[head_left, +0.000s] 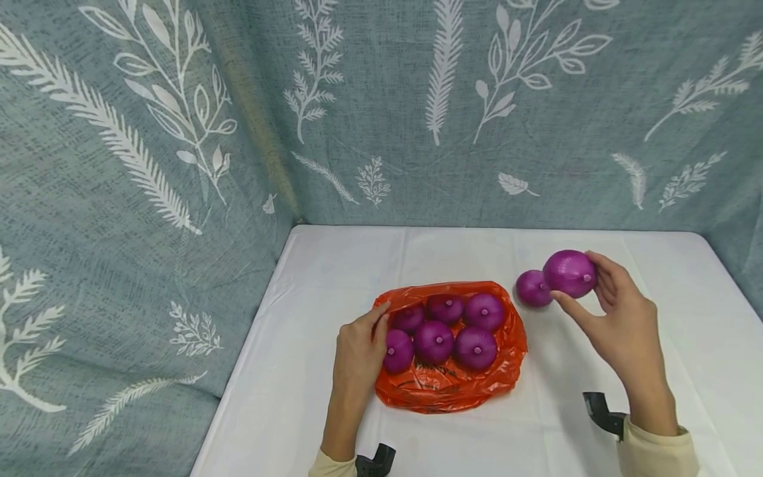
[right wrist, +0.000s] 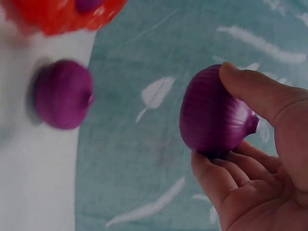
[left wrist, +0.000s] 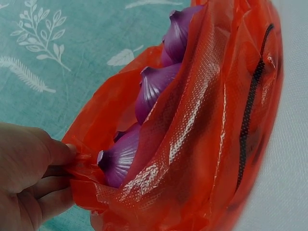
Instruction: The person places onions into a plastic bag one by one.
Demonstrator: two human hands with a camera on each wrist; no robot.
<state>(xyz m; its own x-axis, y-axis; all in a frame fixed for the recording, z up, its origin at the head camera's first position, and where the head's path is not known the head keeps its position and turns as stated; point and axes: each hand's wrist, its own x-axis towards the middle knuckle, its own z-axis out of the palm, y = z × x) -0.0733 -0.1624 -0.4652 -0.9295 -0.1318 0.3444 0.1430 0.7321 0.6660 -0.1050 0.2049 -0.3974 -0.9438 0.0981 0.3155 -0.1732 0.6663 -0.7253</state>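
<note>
My left hand (head_left: 360,348) pinches the left rim of a red plastic bag (head_left: 441,391), its top spread wide. Inside the bag sit several purple onions (head_left: 434,342), stem ends up, with a glossy look. In the left wrist view the thumb and fingers (left wrist: 55,154) grip the bag's crumpled edge beside one onion (left wrist: 120,161). My right hand (head_left: 626,324) holds another onion (head_left: 570,273) between thumb and fingertips, raised above the table right of the bag. A single onion (right wrist: 64,95) lies on the table, partly overlapped by the held one in the head view.
A white cloth covers the table (head_left: 298,384). Grey-green fabric with white leaf prints (head_left: 381,99) hangs behind it and on the left side. Black camera mounts (head_left: 603,414) sit at both wrists, by the cream sleeves.
</note>
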